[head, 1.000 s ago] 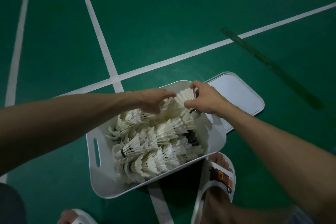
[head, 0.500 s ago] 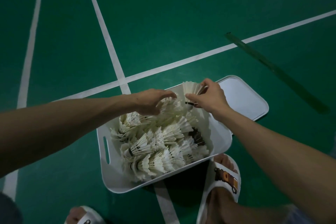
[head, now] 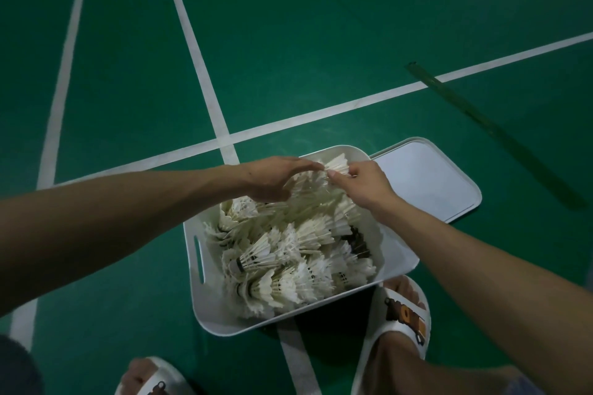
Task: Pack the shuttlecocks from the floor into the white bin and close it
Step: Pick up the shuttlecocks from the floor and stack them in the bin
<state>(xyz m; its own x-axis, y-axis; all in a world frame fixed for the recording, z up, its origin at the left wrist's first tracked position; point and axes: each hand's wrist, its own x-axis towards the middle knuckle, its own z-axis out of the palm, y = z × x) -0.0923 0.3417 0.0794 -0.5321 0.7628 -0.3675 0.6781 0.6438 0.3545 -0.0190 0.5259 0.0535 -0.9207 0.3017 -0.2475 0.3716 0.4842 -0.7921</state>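
A white bin [head: 205,305] with handle slots sits on the green court floor, filled with several stacked rows of white feather shuttlecocks [head: 288,253]. Both my hands work at its far end. My left hand [head: 272,178] lies palm down with straight fingers over the top shuttlecocks. My right hand [head: 359,181] pinches a row of shuttlecocks [head: 337,165] at the bin's far rim, against the left fingertips. The bin's white lid [head: 426,179] lies flat on the floor just behind and to the right of the bin.
White court lines [head: 199,67] cross the floor beyond the bin. A dark strip [head: 491,128] runs diagonally at the right. My feet in white slippers [head: 401,314] stand close to the bin's near side, one at the bottom left [head: 150,382].
My right hand has lowered the row of shuttlecocks from above the far rim down onto the pile. My left hand has stretched out to meet it. The view has shifted slightly.
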